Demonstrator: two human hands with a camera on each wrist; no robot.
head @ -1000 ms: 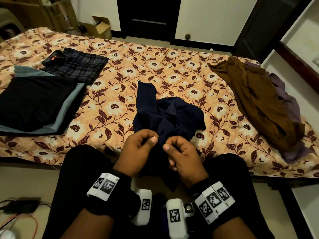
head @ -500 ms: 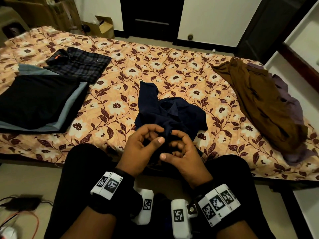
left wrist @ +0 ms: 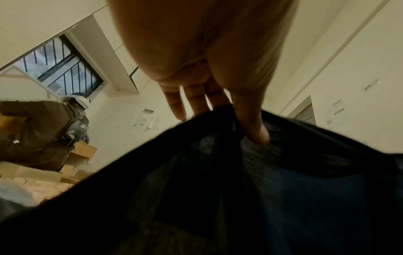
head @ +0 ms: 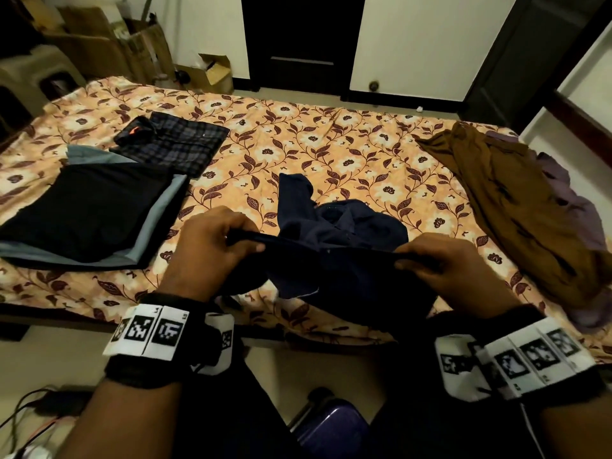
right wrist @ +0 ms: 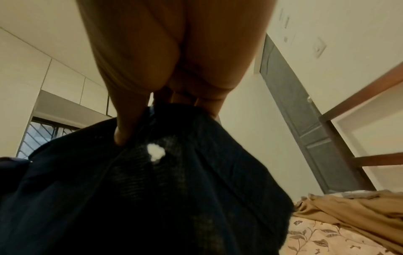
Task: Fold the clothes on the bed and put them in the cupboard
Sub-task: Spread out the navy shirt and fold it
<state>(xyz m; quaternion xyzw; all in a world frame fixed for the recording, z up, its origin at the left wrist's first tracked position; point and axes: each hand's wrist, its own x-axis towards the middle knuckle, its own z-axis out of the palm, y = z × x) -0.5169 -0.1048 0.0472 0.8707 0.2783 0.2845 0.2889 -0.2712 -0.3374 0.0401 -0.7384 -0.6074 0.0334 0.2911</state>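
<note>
A navy shirt [head: 337,246] is held at the near edge of the bed [head: 298,134], its stretched edge running left to right. That edge is pinched by the left hand [head: 212,246] and by the right hand [head: 443,266]. Three folded garments [head: 99,200] lie at the far left; one brown garment [head: 516,207] is sprawled at the right.
</note>
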